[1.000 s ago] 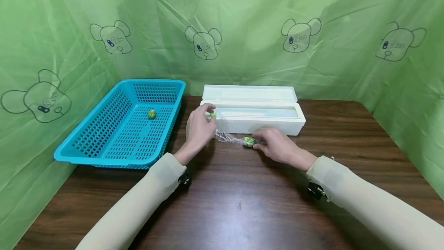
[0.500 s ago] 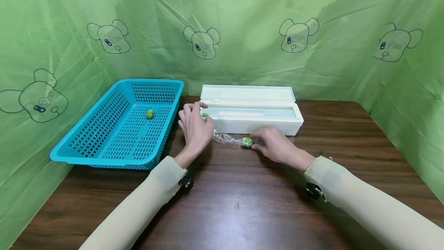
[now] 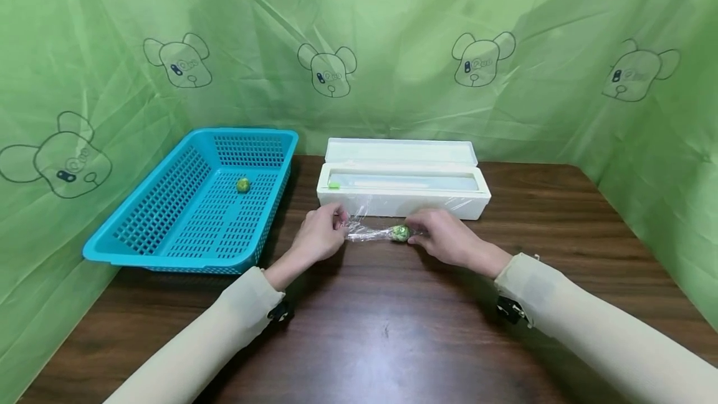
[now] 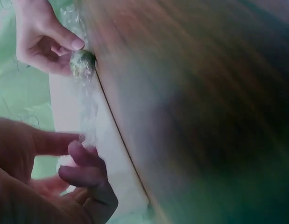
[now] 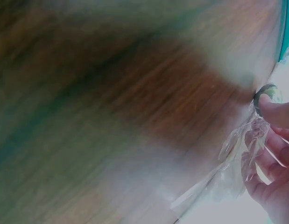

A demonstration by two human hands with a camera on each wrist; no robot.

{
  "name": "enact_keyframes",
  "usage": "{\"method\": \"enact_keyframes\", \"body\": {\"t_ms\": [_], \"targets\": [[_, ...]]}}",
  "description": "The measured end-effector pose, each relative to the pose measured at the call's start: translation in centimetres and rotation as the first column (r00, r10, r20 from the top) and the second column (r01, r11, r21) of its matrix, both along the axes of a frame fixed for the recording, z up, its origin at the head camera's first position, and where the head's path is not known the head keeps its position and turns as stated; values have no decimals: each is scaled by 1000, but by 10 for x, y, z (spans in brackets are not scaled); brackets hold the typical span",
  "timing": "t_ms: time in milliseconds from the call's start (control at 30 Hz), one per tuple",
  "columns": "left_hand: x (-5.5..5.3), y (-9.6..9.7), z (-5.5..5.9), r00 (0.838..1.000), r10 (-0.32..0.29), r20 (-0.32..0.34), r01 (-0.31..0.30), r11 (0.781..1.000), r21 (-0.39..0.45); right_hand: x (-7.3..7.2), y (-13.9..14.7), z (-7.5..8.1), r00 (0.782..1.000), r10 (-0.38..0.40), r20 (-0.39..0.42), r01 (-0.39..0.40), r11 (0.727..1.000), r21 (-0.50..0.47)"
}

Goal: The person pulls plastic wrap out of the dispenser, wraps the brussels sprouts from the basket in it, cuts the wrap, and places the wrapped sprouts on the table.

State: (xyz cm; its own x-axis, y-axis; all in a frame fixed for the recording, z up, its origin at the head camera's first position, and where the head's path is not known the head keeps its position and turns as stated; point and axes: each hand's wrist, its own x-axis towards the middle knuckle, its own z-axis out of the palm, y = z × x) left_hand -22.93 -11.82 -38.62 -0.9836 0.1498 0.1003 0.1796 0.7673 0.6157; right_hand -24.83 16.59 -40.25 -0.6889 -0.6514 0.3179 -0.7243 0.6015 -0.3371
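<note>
A small round green fruit (image 3: 399, 233) is wrapped in clear cling film (image 3: 369, 234), close in front of a white cling film box (image 3: 404, 206). My right hand (image 3: 445, 235) pinches the wrapped fruit from the right; in the right wrist view the thumb lies against the fruit (image 5: 270, 93) and loose film (image 5: 230, 175) trails below it. To the left, my left hand (image 3: 318, 234) pinches the gathered film end between thumb and fingers. The left wrist view shows the film (image 4: 88, 112) stretched in a strand from the fruit (image 4: 82, 64) to these fingertips.
The box's lid (image 3: 401, 151) stands raised at the back, and a small green slider (image 3: 334, 185) sits at the left end of its rim. A blue plastic basket (image 3: 168, 260) on the left holds another small green ball (image 3: 243, 185). Green cloth (image 3: 392, 11) hangs behind the table.
My left hand has come down from the green slider at the box's left end to the film in front of it, and now grips the film. The right hand stays at the fruit.
</note>
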Motion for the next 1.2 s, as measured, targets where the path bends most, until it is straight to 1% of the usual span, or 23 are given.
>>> {"method": "enact_keyframes", "body": {"t_ms": [133, 233, 333, 400, 467, 500, 567, 633, 733, 800, 933, 1067, 1200], "targets": [[5, -6, 1, 997, -13, 75, 19, 996, -87, 3, -2, 0, 1000, -14, 2, 14, 1000, 13], [8, -9, 4, 992, -3, 125, 24, 986, -166, 5, -3, 1, 1000, -21, 5, 21, 1000, 18], [12, -13, 11, 988, 2, 156, 40, 963, -265, 7, -5, 1, 1000, -21, 8, 21, 1000, 15], [14, -15, 18, 987, -6, 163, 60, 942, -330, 8, -5, 1, 1000, -24, 7, 24, 1000, 15], [16, -16, 26, 983, -19, 180, 87, 921, -379, 8, -5, 1, 1000, -25, 10, 25, 1000, 14], [16, -16, 29, 981, -24, 190, 98, 915, -391, 9, -5, 1, 1000, -26, 11, 26, 1000, 16], [15, -15, 32, 981, -27, 194, 102, 915, -391, 9, -5, 1, 999, -30, 17, 30, 999, 21], [11, -13, 31, 981, -28, 192, 97, 927, -363, 9, -4, 1, 999, -34, 24, 34, 999, 26], [3, -8, 24, 983, -22, 185, 81, 946, -315, 9, -3, 1, 999, -32, 36, 31, 999, 27], [-1, -6, 20, 981, -10, 193, 71, 948, -309, 9, -3, 2, 999, -20, 44, 19, 1000, 22], [-6, -6, 13, 981, 26, 195, 43, 939, -343, 8, -2, 2, 998, 1, 66, -2, 1000, 5], [-7, -7, 8, 981, 34, 193, 41, 927, -374, 8, 0, 2, 995, -4, 100, 5, 1000, -9], [-9, -6, 5, 979, 45, 198, 35, 922, -385, 9, 3, 2, 993, 2, 121, 0, 1000, -21]]}}
